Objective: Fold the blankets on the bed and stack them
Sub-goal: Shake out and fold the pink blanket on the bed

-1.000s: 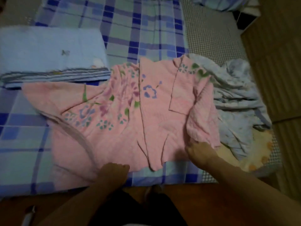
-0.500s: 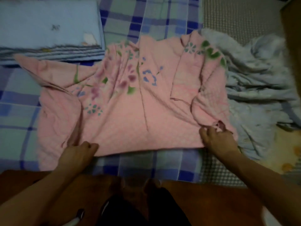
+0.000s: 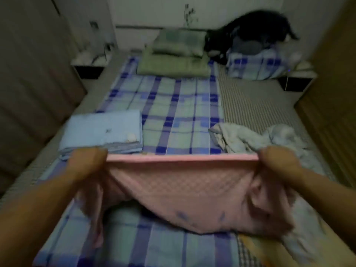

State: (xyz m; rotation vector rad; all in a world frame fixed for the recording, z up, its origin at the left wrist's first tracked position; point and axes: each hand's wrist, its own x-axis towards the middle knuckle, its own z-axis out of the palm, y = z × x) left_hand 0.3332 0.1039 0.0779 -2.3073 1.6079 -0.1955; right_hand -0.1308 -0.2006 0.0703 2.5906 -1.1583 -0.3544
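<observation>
- Above the plaid bed sheet (image 3: 173, 112), your left hand (image 3: 87, 162) and right hand (image 3: 277, 162) now hold the pink quilted blanket (image 3: 183, 189) lifted taut, fingers curled round its top edge.
- Half a second ago it lay flat; you're mid-fold, with the folded blue blanket (image 3: 102, 130) waiting.

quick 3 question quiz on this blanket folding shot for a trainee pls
1. True or false: the pink quilted blanket is lying flat on the blue checked bedsheet.
2. Which grips the pink blanket's top edge? A) left hand only B) right hand only C) both hands
3. Fill in: the folded light blue blanket lies on the person's ____ side, the crumpled pale blanket opposite.

Key: 1 false, it is held up with its edge stretched between the hands; 2 C; 3 left.
</observation>
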